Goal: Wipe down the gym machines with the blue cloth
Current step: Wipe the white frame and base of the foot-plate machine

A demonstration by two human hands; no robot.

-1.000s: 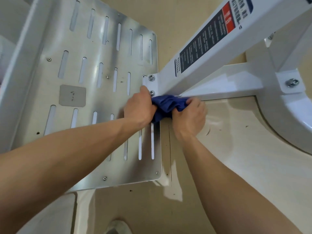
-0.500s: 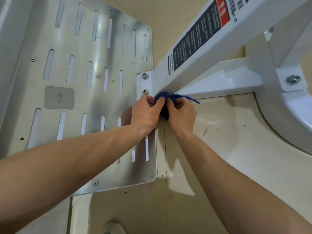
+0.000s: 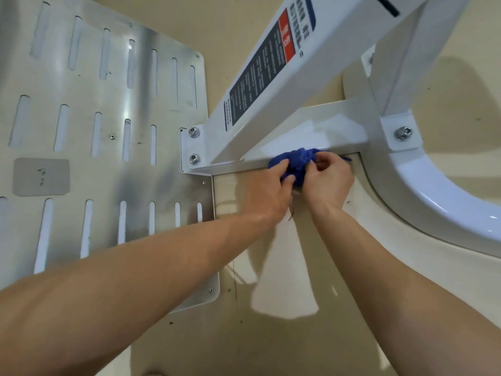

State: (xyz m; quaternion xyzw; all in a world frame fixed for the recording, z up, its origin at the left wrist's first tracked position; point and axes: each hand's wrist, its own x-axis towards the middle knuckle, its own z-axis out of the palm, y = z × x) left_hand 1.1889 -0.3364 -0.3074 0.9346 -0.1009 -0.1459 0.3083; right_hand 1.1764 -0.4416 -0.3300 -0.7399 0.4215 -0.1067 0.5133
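Observation:
A bunched blue cloth (image 3: 296, 162) is pressed against the lower edge of a white horizontal bar (image 3: 306, 131) of the gym machine's base frame. My left hand (image 3: 268, 191) grips the cloth from the left and my right hand (image 3: 328, 183) grips it from the right. Both hands sit side by side on the cloth, just below the bar. A slanted white beam (image 3: 320, 52) with a black and red label rises above them.
A slotted metal footplate (image 3: 108, 137) lies to the left, bolted to the frame by a white bracket (image 3: 193, 146). A curved white tube (image 3: 433, 202) of the frame sweeps around on the right. Beige floor (image 3: 271, 335) lies below my forearms.
Both hands have slid to the right with the cloth, from the bracket's corner along the bar. The cloth is more bunched between them.

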